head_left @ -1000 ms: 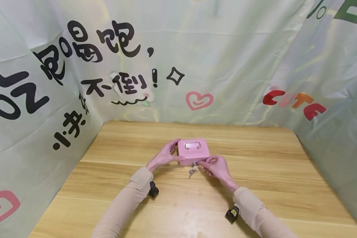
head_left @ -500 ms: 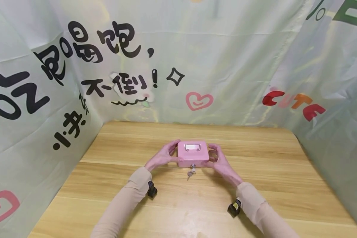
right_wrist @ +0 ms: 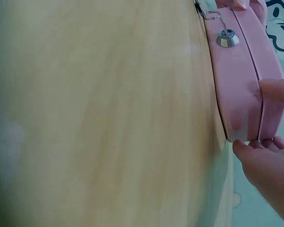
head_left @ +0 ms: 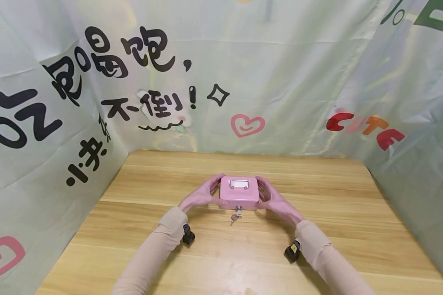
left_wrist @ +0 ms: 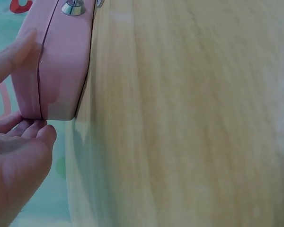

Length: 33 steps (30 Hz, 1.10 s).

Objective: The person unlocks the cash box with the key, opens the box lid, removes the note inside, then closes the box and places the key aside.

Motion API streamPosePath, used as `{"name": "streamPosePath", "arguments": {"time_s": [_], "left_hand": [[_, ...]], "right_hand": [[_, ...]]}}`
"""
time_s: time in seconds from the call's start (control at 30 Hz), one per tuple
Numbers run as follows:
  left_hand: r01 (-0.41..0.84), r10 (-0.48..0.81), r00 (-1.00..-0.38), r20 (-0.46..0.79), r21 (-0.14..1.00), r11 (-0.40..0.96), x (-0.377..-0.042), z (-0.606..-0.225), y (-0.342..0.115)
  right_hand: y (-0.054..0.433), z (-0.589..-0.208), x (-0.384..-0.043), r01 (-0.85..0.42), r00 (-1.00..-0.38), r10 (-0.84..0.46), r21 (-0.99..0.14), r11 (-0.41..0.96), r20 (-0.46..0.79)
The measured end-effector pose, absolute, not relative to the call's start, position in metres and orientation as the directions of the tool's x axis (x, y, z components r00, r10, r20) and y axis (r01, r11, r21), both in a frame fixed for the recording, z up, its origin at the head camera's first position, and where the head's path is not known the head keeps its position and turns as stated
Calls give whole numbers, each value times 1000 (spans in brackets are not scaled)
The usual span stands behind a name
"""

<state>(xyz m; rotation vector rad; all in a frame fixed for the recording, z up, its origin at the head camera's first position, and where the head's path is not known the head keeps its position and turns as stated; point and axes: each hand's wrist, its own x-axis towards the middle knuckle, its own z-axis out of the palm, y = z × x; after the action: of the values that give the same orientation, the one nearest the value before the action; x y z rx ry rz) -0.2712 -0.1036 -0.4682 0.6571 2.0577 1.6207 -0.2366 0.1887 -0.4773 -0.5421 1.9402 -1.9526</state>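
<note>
A pink metal cash box (head_left: 240,196) with a wire handle on its lid sits on the table, its lid down. In its front is a round lock (right_wrist: 227,39) with a key in it, and a second key (head_left: 234,219) dangles from the ring. My left hand (head_left: 201,196) holds the box's left end, thumb on the front face and fingers along the side. At the opposite end, my right hand (head_left: 277,203) grips in the same way, its thumb (right_wrist: 274,90) near the lid seam. The fingers behind the box are partly hidden.
The wooden table (head_left: 206,258) reaches back to a printed cloth (head_left: 288,82) that hangs behind and on both sides. A black wrist camera (head_left: 188,235) is strapped to the left sleeve, another (head_left: 292,252) to the right one.
My right hand has gone from beside the lock to the box's right end and taken hold there. The box has moved slightly towards me and turned straighter. My left hand stays at its end.
</note>
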Motion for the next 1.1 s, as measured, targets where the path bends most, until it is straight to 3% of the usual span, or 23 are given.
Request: {"name": "streamPosePath", "arguments": {"time_s": [0.77, 1.0, 1.1], "left_hand": [[53, 573, -819, -30, 990, 128, -271, -477, -104], [91, 440, -898, 24, 987, 133, -273, -482, -99], [86, 428, -903, 34, 991, 102, -273, -482, -95]], "right_hand": [[200, -477, -243, 68, -852, -523, -996, -56, -29], [196, -472, -241, 57, -940, -337, -998, 21, -60], [191, -469, -241, 56, -971, -230, -996, 68, -71]]}}
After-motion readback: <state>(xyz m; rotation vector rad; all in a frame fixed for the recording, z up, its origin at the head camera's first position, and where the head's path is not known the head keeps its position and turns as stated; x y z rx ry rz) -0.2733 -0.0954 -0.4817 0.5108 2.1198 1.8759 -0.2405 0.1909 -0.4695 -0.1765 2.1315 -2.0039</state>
